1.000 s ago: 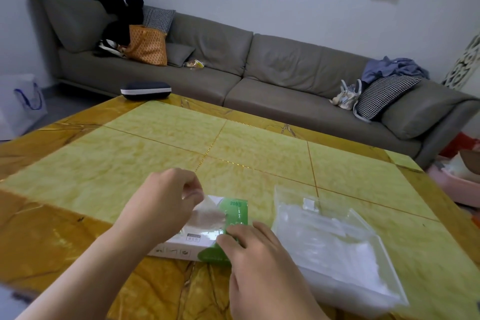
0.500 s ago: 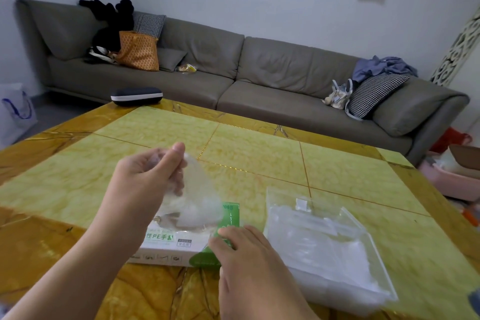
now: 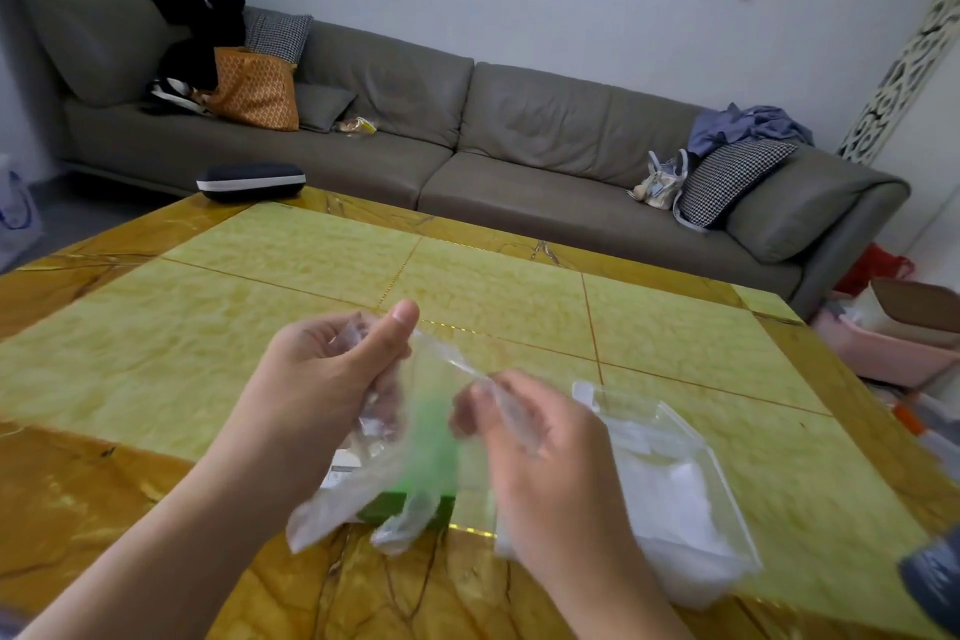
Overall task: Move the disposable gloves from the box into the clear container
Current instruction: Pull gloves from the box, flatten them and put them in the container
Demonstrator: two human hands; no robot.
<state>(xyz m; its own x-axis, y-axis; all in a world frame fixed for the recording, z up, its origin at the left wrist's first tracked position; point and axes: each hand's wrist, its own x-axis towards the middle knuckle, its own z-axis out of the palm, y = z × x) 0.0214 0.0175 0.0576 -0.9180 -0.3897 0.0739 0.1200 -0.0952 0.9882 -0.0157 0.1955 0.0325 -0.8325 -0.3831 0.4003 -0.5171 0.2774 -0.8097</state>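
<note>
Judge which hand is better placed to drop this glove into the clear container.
Right. The right hand pinches one edge of the disposable glove and sits directly beside the clear container; the left hand holds the other end, farther away, above the glove box.

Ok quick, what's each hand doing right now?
Left hand: holding one end of a clear disposable glove.
Right hand: pinching the same glove's other end.

A table (image 3: 270, 327) with a yellow-green tiled centre and amber marbled border carries three things: a dark zipped case (image 3: 251, 181) at its far left corner, a green-and-white glove box (image 3: 410, 499) near the near edge, and a clear container (image 3: 670, 478) just right of the box.
</note>
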